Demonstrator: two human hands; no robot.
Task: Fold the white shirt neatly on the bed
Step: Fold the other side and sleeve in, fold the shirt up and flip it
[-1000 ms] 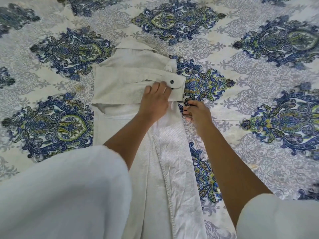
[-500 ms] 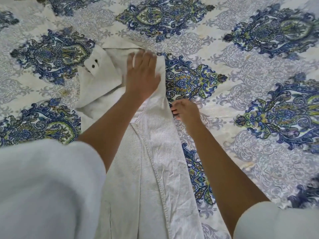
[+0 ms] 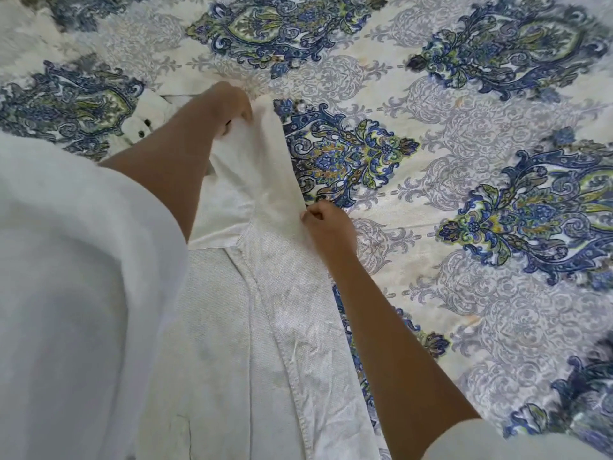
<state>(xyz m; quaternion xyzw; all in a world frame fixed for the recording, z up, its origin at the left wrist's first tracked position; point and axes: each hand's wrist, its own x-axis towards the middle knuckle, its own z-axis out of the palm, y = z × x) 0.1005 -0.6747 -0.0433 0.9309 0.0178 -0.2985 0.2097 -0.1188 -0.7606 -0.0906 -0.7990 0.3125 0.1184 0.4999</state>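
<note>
The white shirt [image 3: 265,327] lies lengthwise on the patterned bed, its body running toward me. My left hand [image 3: 229,104] grips the shirt's upper right edge at the far end and holds the cloth lifted off the bed. My right hand [image 3: 328,224] pinches the same edge lower down, on the shirt's right side. A sleeve cuff [image 3: 142,124] with dark buttons lies bunched at the far left, partly hidden behind my left forearm. My own white sleeve [image 3: 73,293] covers the shirt's left side.
The bed cover [image 3: 464,194] has blue, green and grey ornamental medallions and spreads wide to the right and beyond the shirt. My right sleeve [image 3: 517,443] shows at the bottom right corner.
The sleeve that lay folded across the shirt has been thrown off to the left. My left hand went from pressing flat to gripping and raising the right edge; my right hand now pinches it.
</note>
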